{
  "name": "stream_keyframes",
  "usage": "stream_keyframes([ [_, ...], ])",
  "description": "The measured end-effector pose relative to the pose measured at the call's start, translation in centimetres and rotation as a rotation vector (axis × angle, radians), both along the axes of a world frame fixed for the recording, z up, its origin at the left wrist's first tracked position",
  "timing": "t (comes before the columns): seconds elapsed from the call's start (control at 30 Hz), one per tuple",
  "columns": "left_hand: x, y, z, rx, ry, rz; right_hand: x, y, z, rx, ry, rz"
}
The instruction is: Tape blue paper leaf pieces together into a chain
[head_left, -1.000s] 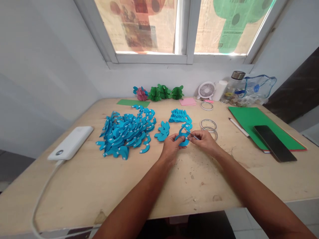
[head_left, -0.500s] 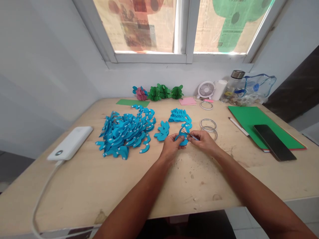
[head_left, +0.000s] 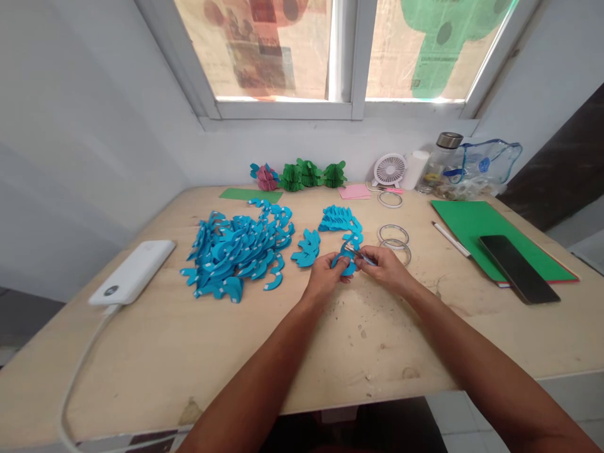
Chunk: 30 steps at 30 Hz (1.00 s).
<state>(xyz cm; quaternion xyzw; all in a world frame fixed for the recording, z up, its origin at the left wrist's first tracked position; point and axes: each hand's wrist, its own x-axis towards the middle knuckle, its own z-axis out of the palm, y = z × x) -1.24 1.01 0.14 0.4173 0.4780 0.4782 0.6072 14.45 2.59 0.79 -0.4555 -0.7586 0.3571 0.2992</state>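
The person's left hand [head_left: 325,275] is pinching a curved blue paper cut-out [head_left: 348,267] between thumb and fingers over the pale wooden table [head_left: 155,358], while the right hand [head_left: 385,265], just beside it, is gripping a slim two-pronged metal tool [head_left: 362,255] whose tips are pointing across the cut-out; from where I am standing, I cannot tell whether they are touching it. Left of the hands, a small fanned cluster of blue paper pieces [head_left: 307,249] is lying nearest, and a large heap of white-tabbed blue paper curves [head_left: 236,251] is spreading farther out.
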Motion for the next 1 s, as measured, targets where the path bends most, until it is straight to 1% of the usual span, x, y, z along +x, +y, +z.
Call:
stream_keyframes([
  [0.3, -0.02, 0.16, 0.02, 0.058, 0.04, -0.046, 0.12, 0.0, 0.08, 0.051, -0.059, 0.024],
  [0.67, -0.15, 0.16, -0.06, 0.06, 0.103, -0.024, -0.13, -0.36, 0.23, 0.109, -0.173, -0.015],
  [1.0, -0.08, 0.23, 0.3, 0.054, 0.117, -0.022, -0.13, -0.26, 0.32, 0.121, -0.184, -0.021],
])
